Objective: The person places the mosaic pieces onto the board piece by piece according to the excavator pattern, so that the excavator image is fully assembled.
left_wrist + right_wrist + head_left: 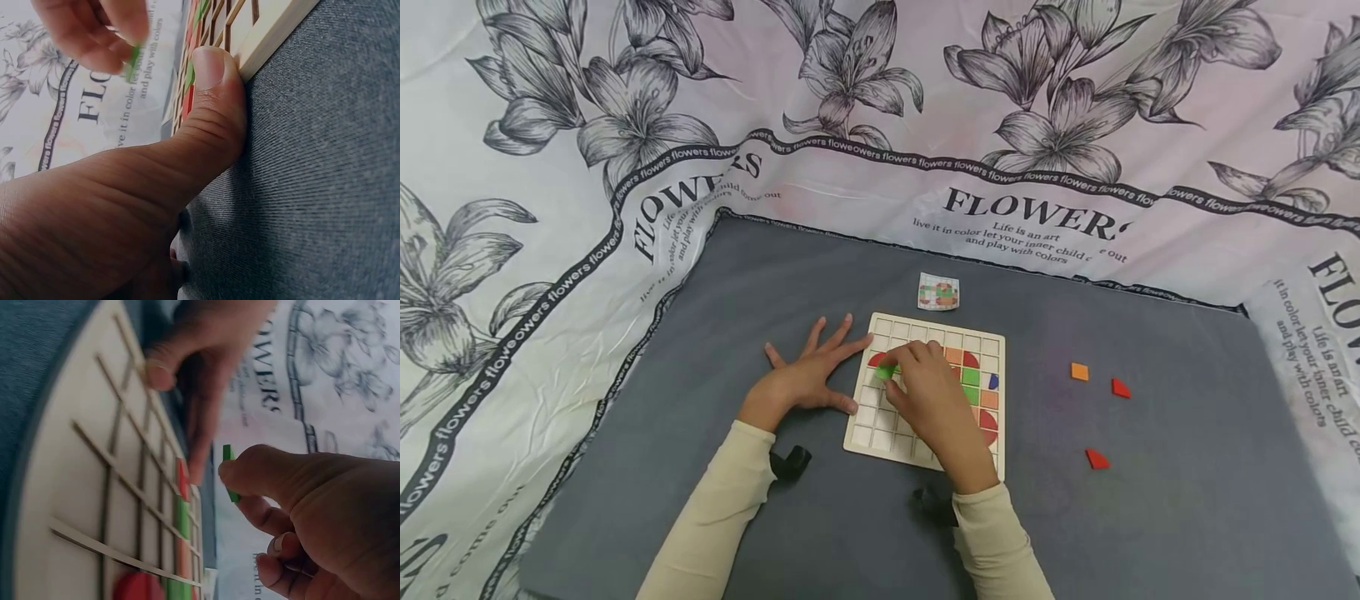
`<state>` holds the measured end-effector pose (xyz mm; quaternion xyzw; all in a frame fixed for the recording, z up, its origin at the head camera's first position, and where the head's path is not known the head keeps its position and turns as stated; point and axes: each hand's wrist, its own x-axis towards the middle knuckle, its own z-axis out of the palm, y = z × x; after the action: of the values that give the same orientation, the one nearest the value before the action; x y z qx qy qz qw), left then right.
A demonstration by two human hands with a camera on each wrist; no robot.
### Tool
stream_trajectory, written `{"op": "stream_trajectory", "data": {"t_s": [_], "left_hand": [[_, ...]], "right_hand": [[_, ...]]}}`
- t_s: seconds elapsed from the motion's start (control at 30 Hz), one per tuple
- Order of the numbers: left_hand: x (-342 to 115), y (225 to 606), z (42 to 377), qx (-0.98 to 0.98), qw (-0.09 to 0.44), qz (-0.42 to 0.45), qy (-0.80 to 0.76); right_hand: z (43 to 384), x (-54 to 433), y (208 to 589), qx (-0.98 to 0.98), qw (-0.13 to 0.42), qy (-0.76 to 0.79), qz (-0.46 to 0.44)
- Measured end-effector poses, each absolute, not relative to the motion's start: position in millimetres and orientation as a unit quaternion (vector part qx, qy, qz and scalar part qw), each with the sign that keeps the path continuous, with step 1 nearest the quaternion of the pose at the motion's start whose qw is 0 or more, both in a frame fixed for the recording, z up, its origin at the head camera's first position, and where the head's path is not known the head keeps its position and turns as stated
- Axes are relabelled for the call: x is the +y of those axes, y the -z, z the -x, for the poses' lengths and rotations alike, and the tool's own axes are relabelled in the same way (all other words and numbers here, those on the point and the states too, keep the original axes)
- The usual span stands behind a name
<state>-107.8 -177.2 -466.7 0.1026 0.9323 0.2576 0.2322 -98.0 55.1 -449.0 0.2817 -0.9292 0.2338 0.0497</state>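
My right hand [936, 400] is over the wooden grid board [868, 440], pinching a green tile [230, 474] between thumb and fingers. In the right wrist view that tile is held apart from the board's surface. Spread fingers of my left hand [805, 379] rest along the board's left edge, with the thumb [212, 75] touching the frame. Red, green, orange and blue pieces fill some of the squares, including a red piece [876, 359] near the left edge and a green square [971, 377] on the right side. My right hand hides part of the grid.
Right of the board on the grey table [1187, 500] lie an orange square [1079, 372], a red piece [1121, 388] and another red piece [1097, 459]. A small pattern card [938, 292] lies behind the board. Flower-printed cloth [850, 192] borders the table.
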Motion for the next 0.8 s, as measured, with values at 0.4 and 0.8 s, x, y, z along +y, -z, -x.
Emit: {"op": "stream_trajectory", "data": {"t_s": [0.4, 0.8], "left_hand": [[-176, 466, 108, 0.932, 0.23, -0.108, -0.258], [-178, 466, 108, 0.932, 0.23, -0.107, -0.258]], "right_hand": [[99, 37, 468, -0.938, 0.065, -0.167, -0.298], [101, 33, 469, -0.938, 0.046, -0.166, -0.302]]}}
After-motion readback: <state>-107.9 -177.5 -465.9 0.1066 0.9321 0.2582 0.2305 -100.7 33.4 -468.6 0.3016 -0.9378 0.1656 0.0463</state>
